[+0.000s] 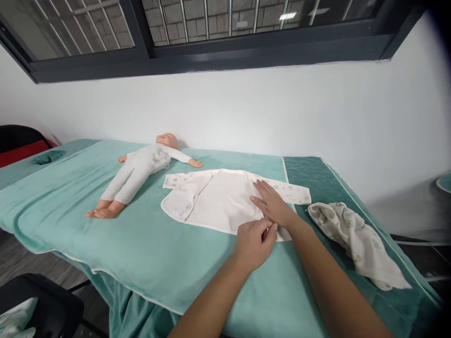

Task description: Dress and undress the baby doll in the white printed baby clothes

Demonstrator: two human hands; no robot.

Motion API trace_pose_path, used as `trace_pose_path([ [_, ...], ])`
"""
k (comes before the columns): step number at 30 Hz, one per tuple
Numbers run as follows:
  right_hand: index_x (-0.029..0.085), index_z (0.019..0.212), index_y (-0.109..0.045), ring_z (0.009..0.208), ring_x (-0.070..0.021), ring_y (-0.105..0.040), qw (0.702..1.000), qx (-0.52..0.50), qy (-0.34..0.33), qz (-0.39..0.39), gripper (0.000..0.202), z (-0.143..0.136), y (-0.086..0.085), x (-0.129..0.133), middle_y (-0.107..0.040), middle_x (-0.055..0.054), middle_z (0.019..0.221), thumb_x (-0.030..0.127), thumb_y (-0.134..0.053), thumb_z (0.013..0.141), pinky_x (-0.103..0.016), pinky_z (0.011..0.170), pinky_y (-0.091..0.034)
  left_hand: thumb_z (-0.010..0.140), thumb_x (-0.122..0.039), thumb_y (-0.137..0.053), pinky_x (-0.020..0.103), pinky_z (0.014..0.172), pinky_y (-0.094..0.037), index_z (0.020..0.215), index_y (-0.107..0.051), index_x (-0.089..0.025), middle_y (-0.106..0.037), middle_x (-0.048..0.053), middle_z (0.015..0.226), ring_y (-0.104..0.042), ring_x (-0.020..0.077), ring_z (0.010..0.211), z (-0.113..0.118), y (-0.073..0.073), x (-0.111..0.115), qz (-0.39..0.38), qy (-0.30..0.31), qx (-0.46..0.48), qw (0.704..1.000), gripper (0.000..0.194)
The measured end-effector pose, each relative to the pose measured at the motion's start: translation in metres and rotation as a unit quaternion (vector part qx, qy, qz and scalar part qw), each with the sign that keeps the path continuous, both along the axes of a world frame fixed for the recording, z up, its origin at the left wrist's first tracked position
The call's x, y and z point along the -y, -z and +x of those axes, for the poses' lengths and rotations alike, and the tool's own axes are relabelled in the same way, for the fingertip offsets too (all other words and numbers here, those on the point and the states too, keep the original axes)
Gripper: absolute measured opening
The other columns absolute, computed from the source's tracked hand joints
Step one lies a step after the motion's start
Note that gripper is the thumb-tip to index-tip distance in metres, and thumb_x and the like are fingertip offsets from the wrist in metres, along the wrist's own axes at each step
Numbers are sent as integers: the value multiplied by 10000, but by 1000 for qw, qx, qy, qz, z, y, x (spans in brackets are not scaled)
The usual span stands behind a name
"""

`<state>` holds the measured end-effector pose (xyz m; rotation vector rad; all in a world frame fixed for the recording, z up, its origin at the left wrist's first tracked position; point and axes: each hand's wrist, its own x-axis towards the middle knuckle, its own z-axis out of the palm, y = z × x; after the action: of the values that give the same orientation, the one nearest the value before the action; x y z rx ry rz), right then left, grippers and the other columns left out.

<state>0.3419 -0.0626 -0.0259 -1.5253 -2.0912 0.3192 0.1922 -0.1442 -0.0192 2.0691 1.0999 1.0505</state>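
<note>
Velvety, matt plush on the green cover [158, 253], and past its right edge the dark sheet [310, 171] shows quilted cloth! Smooth, matt fabric for the white shirt [218, 199]; soft cloth on the garment [359, 244] by the sheet's right edge; smooth, plastic-looking skin on the doll [136, 166]; shiny metal bars [230, 19].

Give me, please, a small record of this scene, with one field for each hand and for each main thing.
left hand: curled at the near edge of the shirt; exact grip unclear
right hand: laid on the shirt, beside the left
shirt: white, spread on the green sheet, patterned sleeves out to both sides
doll: on its back, left of the shirt, dressed in white
cloth: patterned, crumpled, right of the shirt
</note>
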Motion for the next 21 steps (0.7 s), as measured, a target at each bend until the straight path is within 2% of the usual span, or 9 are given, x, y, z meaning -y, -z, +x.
trace_pose_path([
  [2,98,1506,-352,1509,-308,-167,997,63,13,-29,725,-1,8,-2,-252,-161,1614,595,-293,981,-505,1213,-188,968,-318,-455,246,601,-335,758,-593,-194,-573,-31,621,-487,102,585,1,-1,0,-4,-1,-2,1000,280],
  [6,103,1521,-335,1509,-304,-167,991,124,36,-35,734,-2,14,-4,-216,-150,1626,597,-252,985,-496,1211,-185,965,-324,-454,248,599,-333,769,-609,-194,-585,-26,613,-496,107,580,1,-1,0,-7,-14,-9,1000,282],
  [21,181,1546,-295,1513,-274,-160,983,155,85,-39,790,-9,17,-4,-169,-77,1646,689,-275,941,-482,1200,-192,964,-340,-455,239,587,-321,771,-624,-198,-568,-36,600,-469,100,561,-1,-1,0,-24,-35,7,999,293],
])
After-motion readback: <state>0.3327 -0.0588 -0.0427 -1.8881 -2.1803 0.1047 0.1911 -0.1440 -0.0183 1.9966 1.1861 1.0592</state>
